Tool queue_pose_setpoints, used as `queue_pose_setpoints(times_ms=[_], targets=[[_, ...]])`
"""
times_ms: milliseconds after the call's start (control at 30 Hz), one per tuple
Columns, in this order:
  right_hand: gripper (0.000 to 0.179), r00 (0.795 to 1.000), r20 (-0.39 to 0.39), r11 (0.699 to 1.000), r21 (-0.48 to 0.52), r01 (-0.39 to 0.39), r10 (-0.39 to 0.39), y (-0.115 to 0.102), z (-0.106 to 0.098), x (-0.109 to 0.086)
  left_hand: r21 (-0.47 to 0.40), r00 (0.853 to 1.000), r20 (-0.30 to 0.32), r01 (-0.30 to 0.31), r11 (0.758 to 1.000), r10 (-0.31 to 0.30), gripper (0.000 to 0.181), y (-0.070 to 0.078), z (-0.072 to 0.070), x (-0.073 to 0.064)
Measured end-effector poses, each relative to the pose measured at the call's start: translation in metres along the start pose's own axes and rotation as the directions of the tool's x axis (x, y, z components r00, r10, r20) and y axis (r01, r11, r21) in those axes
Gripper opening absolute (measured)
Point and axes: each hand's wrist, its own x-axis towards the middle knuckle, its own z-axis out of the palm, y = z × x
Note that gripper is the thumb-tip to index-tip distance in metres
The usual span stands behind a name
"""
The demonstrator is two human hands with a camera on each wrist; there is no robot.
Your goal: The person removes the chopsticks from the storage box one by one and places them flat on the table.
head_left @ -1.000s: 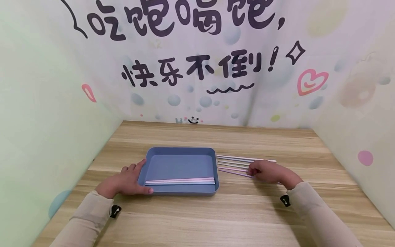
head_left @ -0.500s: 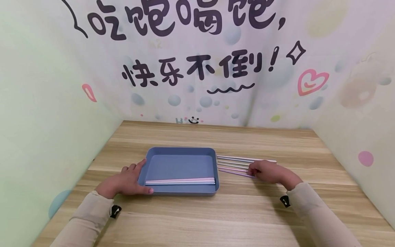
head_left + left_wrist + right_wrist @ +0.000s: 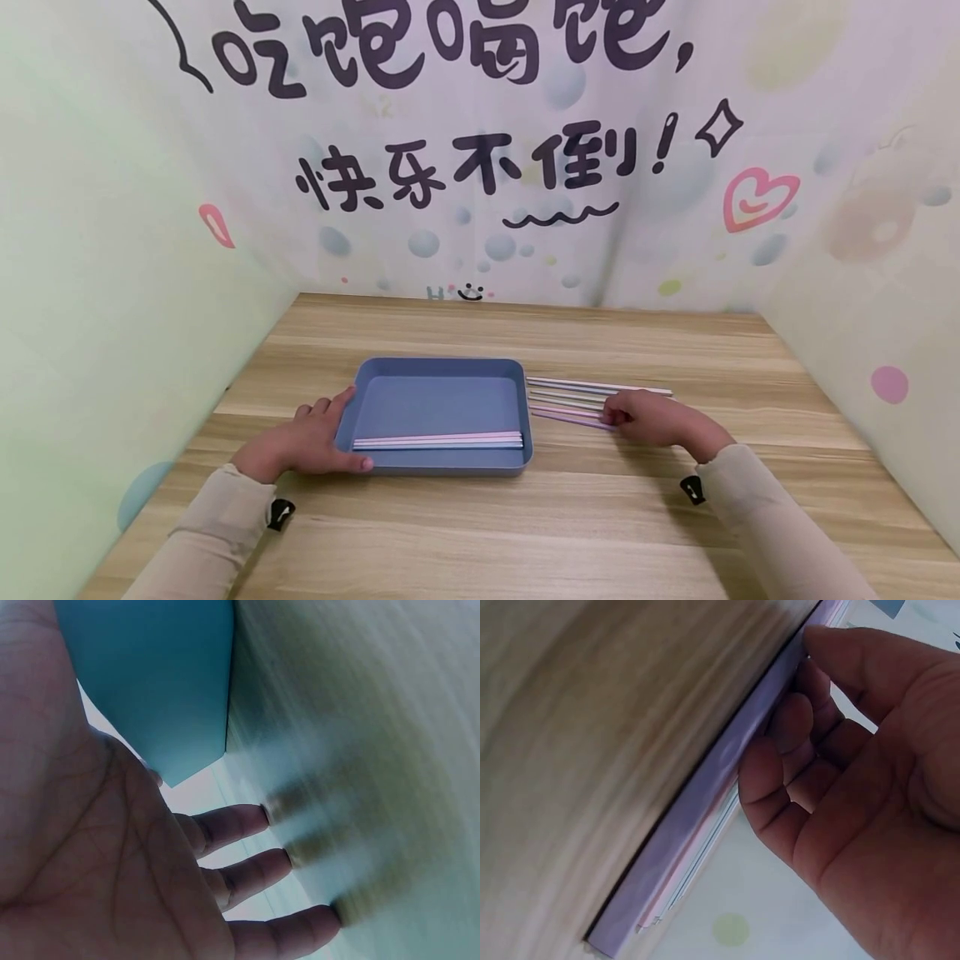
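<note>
A blue-grey tray (image 3: pixel 431 400) lies on the table. Inside, near its front wall, several pale pink, white and light blue chopsticks (image 3: pixel 437 441) are side by side. At the tray's left front corner rests my left hand (image 3: pixel 311 433), thumb over the near rim; in the left wrist view its other fingers stretch out beside the tray wall (image 3: pixel 154 682). To the right of the tray my right hand (image 3: pixel 652 417) pinches a purple chopstick (image 3: pixel 697 799) between thumb and curled fingers. Beyond it several loose chopsticks (image 3: pixel 566 384) lie roughly parallel, partly hidden by that hand.
The wood-grain table (image 3: pixel 480 533) meets a printed cloth wall (image 3: pixel 457 250) at the back, with side walls at left and right. A dark wrist strap piece (image 3: pixel 281 514) shows under the left sleeve.
The purple chopstick has swung slightly, its right end going out of sight behind my right hand, and it lies closer to the pink one. My left hand and the tray stay put.
</note>
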Motion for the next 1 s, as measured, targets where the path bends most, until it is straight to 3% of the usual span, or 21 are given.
queue_pose_setpoints(times_ms=[533, 800, 1000], targets=[[0.022, 1.000, -0.008, 1.000, -0.018, 0.004, -0.005, -0.003, -0.001, 0.000, -0.003, 1.000, 0.001, 0.005, 1.000, -0.005, 0.125, 0.001, 0.000, -0.001], [0.015, 0.999, 0.018, 0.998, 0.045, -0.044, 0.044, -0.004, -0.014, -0.004, -0.005, 1.000, -0.002, 0.007, 1.000, -0.007, 0.125, 0.000, 0.000, -0.001], [0.015, 1.000, 0.010, 0.993, 0.120, 0.004, -0.005, -0.013, -0.025, -0.002, -0.004, 1.000, -0.006, 0.008, 1.000, -0.008, 0.126, 0.000, 0.000, -0.001]])
